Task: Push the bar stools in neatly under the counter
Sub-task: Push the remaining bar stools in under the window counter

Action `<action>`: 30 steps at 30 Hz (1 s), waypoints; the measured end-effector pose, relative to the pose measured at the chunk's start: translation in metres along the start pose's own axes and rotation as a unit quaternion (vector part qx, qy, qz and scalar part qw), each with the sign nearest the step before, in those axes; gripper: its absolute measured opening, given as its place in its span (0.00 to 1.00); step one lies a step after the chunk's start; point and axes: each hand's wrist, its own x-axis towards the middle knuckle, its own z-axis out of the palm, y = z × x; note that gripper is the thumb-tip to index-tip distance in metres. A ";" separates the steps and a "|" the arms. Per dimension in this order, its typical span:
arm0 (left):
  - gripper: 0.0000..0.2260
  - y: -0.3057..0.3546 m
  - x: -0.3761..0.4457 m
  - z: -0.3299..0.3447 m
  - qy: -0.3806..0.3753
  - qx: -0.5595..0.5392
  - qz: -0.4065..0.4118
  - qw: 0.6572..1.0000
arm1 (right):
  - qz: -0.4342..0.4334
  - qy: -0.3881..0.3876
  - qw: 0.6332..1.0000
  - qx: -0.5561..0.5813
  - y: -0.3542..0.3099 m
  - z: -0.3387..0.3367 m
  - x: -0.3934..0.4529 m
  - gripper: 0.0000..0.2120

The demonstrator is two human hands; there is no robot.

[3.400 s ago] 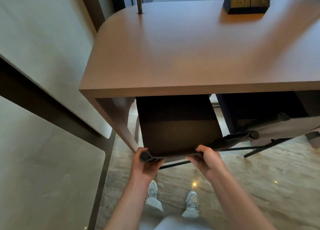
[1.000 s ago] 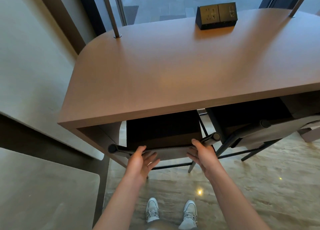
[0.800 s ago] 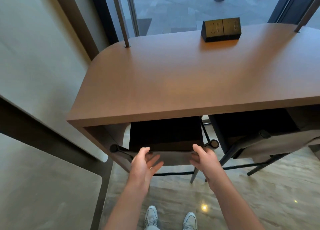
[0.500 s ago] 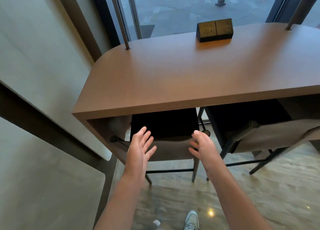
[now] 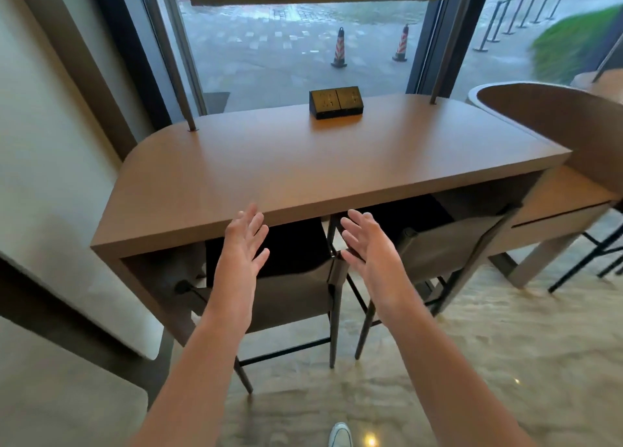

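Hands hang in the air in front of the brown wooden surface (image 5: 303, 163), both with fingers spread and released, holding nothing. The left hand (image 5: 243, 244) hovers before the left bar stool (image 5: 296, 295), whose dark seat is tucked beneath the surface while its grey backrest stands just at the front edge. The right hand (image 5: 367, 241) hovers over the gap between that stool and the right bar stool (image 5: 445, 247), which also sits under the surface, its backrest turned at a slight angle. Neither hand appears to touch a stool, though motion blur around the fingers makes that hard to confirm. A black socket box (image 5: 336, 102) sits at the far side of the surface near the window. Through the glass, two striped traffic cones (image 5: 338, 47) stand on wet paving. A white shoe (image 5: 340, 435) shows on the marbled floor at the bottom edge.
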 end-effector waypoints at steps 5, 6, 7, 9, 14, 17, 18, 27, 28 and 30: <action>0.24 -0.010 -0.037 0.007 -0.009 -0.039 -0.023 0.999 | -0.034 0.030 0.999 -0.016 -0.006 -0.013 -0.044 0.24; 0.24 -0.011 -0.044 0.010 -0.019 -0.040 -0.021 0.999 | -0.041 0.033 0.999 -0.016 -0.007 -0.018 -0.050 0.25; 0.25 -0.010 -0.051 0.014 -0.030 -0.035 -0.021 0.999 | -0.044 0.035 0.998 -0.014 -0.009 -0.022 -0.056 0.25; 0.31 -0.003 -0.063 0.022 -0.047 -0.021 -0.014 0.999 | -0.051 0.039 0.998 -0.011 -0.014 -0.029 -0.065 0.25; 0.34 0.018 -0.089 0.041 -0.067 -0.004 0.031 0.997 | -0.072 0.032 0.997 0.013 -0.033 -0.046 -0.083 0.26; 0.33 0.026 -0.100 0.065 -0.083 -0.002 0.046 0.995 | -0.094 0.032 0.995 0.016 -0.053 -0.068 -0.097 0.37; 0.33 0.029 -0.103 0.076 -0.092 0.000 0.053 0.994 | -0.101 0.037 0.994 0.016 -0.062 -0.078 -0.102 0.41; 0.32 0.041 -0.137 0.257 -0.206 -0.040 0.087 0.974 | -0.167 0.131 0.977 -0.003 -0.129 -0.232 -0.160 0.38; 0.30 0.039 -0.146 0.285 -0.224 -0.050 0.079 0.970 | -0.178 0.150 0.972 -0.005 -0.136 -0.256 -0.168 0.35; 0.28 0.036 -0.163 0.330 -0.258 -0.068 0.059 0.962 | -0.197 0.185 0.963 -0.001 -0.148 -0.297 -0.182 0.32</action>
